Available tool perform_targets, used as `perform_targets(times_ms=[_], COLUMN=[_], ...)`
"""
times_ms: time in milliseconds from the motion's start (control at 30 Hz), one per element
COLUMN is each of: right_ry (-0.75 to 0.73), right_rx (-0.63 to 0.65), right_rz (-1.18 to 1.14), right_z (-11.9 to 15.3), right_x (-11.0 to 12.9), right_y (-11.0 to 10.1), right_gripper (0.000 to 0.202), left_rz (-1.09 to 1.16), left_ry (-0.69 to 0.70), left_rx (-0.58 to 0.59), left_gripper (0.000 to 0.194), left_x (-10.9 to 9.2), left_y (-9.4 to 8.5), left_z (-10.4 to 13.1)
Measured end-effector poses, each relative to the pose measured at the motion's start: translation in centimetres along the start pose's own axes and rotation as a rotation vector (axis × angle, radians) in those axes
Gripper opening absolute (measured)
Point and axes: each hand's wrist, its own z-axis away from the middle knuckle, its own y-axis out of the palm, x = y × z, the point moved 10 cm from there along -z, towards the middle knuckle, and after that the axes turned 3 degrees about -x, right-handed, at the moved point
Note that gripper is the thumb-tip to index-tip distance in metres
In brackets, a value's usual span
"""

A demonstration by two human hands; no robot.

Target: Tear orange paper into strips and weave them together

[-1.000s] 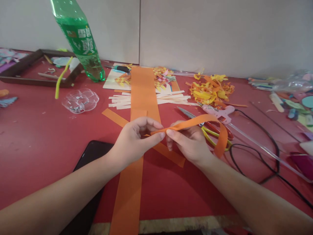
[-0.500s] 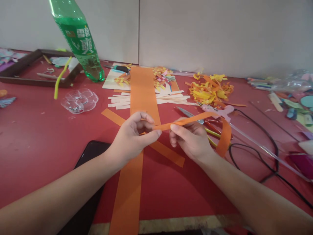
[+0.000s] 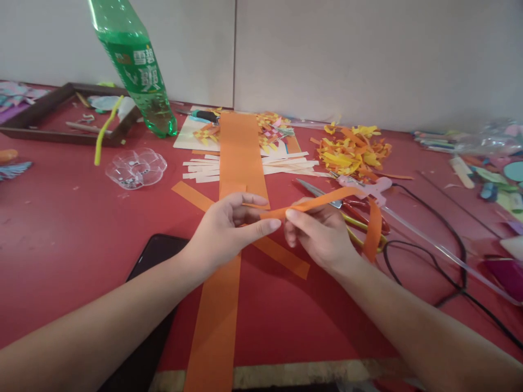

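My right hand (image 3: 318,228) pinches a narrow orange paper strip (image 3: 322,201) between thumb and fingers. The strip's long end arches over that hand and hangs down on its right. My left hand (image 3: 229,226) is closed loosely about the strip's left end, thumb in front and index finger stretched out above. Under the hands, a wide orange paper band (image 3: 216,321) runs from the table's front edge towards the back. Another orange strip (image 3: 281,258) lies slantwise across the table, partly hidden by my left hand.
A green bottle (image 3: 143,71) stands back left near a dark frame (image 3: 53,133) and a clear flower-shaped dish (image 3: 137,169). A black phone (image 3: 155,256) lies under my left forearm. Scissors (image 3: 316,190), a pink glue gun (image 3: 368,188), its black cable (image 3: 453,218) and yellow-orange paper scraps (image 3: 355,149) lie right.
My left hand has shifted slightly right towards my right hand, its thumb and index finger reaching further along the strip. The view has moved a little.
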Motion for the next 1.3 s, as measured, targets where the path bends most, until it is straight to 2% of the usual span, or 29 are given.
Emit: perform_targets(times_ms=[100, 200, 300, 467, 767, 1000, 1300], right_ry=[0.023, 0.001, -0.024, -0.033, -0.026, -0.035, -0.055], right_rx=[0.098, 0.121, 0.110, 0.041, 0.008, 0.078, 0.136], right_rz=[0.037, 0.030, 0.021, 0.017, -0.003, 0.089, 0.098], right_z=[0.5, 0.6, 0.4, 0.2, -0.2, 0.3, 0.7], right_x=[-0.5, -0.3, 0.0, 0.4, 0.5, 0.2, 0.7], right_y=[1.1, 1.3, 1.2, 0.6, 0.1, 0.8, 1.9], right_gripper=[0.011, 0.010, 0.010, 0.014, 0.013, 0.012, 0.014], left_rz=[-0.033, -0.007, 0.012, -0.002, -0.016, -0.074, -0.050], left_ry=[-0.025, -0.003, 0.007, 0.006, 0.044, 0.080, 0.162], left_rx=[0.048, 0.060, 0.067, 0.015, -0.019, 0.049, 0.067], left_gripper=[0.030, 0.023, 0.020, 0.022, 0.024, 0.027, 0.017], left_x=[0.2, -0.1, -0.1, 0.1, -0.1, -0.3, -1.3], left_y=[0.6, 0.8, 0.9, 0.3, -0.1, 0.7, 1.0], left_z=[0.2, 0.3, 0.2, 0.2, 0.0, 0.0, 0.4])
